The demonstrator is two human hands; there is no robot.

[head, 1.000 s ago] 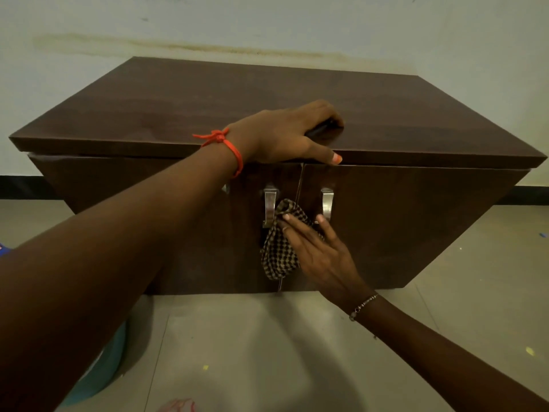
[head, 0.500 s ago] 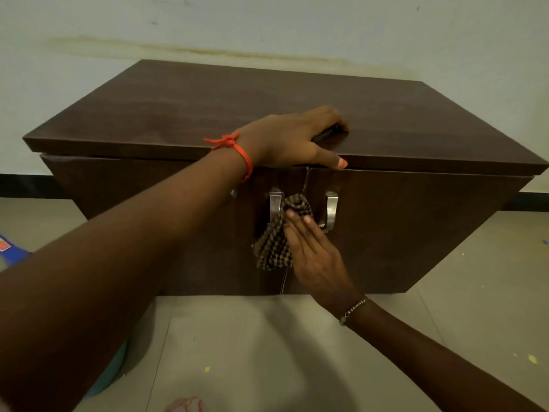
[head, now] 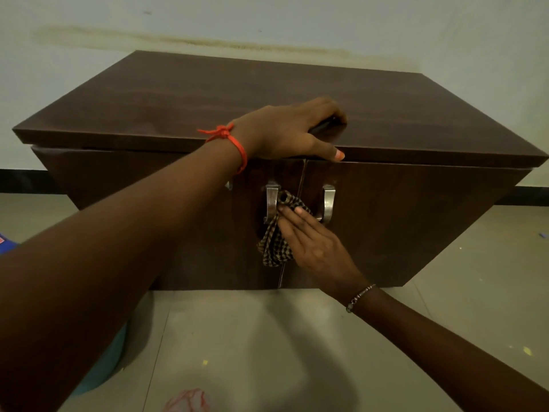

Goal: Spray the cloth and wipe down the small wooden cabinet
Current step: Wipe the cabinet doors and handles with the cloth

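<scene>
Both hands busy: right hand [head: 315, 245] has slid the checked cloth [head: 276, 245], flat-palmed, up between the handles [head: 271, 203], left hand [head: 285, 132] spread on the cabinet [head: 416, 209] front edge, so door-wiping continues.

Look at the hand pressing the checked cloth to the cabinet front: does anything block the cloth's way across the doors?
Yes. The right hand presses the checked cloth over the door seam, between the left metal handle and the right metal handle, which jut out on either side.

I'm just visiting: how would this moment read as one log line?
stage: wiping doors | right hand: pressing cloth between handles | left hand: braced on cabinet top
</scene>
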